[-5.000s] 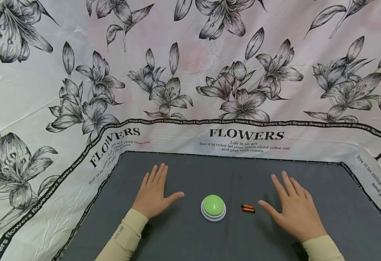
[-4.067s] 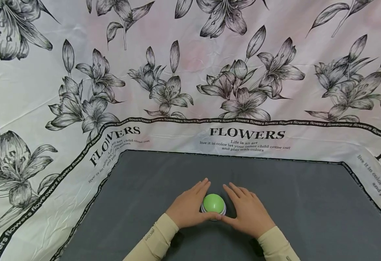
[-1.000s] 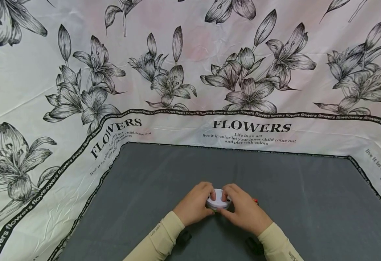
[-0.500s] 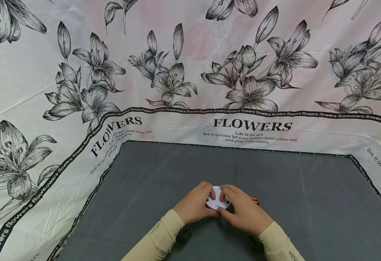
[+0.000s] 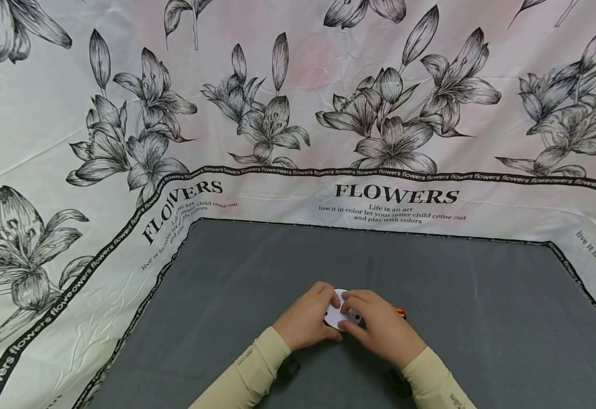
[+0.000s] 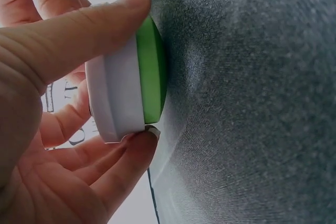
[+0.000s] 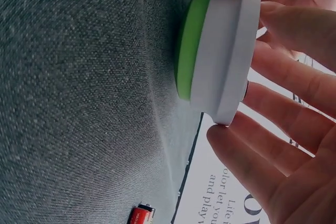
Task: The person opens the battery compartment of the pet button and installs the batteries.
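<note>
Now that the push button [image 6: 116, 95] has been turned over, its white base [image 5: 334, 319] faces up toward the head camera and its green dome [image 6: 152, 72] points down at the grey surface [image 5: 257, 255]; five seconds ago it sat dome-up between two spread hands. Over the last second the base has also tipped further toward the head camera. Button and hands are between the surface's left and right edges, well short of its far edge; whether the dome touches the surface is hard to tell. The left hand [image 5: 304, 321] grips the button's side, thumb along the near rim, other fingers curled toward the base. The right hand [image 5: 387, 329] pinches the opposite side, thumb at the rim and other fingers bent over the base. The red batteries [image 5: 401, 311] lie just beside the right hand, partly hidden by it, with no finger apparently on them. With the underside exposed and both hands around it, the step in hand seems to be handling the base.
</note>
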`<state>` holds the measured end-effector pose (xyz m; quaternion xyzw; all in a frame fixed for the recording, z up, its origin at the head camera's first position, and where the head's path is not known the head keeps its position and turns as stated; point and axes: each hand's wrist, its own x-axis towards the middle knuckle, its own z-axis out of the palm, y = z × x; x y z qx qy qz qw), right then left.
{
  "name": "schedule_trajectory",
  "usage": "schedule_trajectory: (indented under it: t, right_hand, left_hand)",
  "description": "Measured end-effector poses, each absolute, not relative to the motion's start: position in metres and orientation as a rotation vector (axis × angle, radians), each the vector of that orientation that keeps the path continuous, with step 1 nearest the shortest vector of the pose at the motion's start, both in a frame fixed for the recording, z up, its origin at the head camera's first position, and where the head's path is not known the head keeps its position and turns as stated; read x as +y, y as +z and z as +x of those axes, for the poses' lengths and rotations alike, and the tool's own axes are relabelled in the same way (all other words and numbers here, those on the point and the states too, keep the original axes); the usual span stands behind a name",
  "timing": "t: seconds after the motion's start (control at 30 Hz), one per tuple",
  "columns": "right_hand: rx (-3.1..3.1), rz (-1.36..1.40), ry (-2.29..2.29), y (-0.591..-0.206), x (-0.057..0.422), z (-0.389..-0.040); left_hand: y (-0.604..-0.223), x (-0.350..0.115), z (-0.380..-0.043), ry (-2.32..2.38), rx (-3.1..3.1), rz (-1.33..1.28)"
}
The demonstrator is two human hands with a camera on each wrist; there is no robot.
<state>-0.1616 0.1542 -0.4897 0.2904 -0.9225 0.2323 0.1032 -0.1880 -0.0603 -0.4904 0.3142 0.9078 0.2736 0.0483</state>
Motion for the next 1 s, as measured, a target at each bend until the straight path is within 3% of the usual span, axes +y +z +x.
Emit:
schedule_trajectory:
  t: [1.0]
  right_hand:
    - [-2.578, 1.006, 0.503, -0.4866, 0.1453, -0.158]
  left_hand:
    - [-0.492, -0.0601, -0.1882, 0.69, 2.804, 0.968]
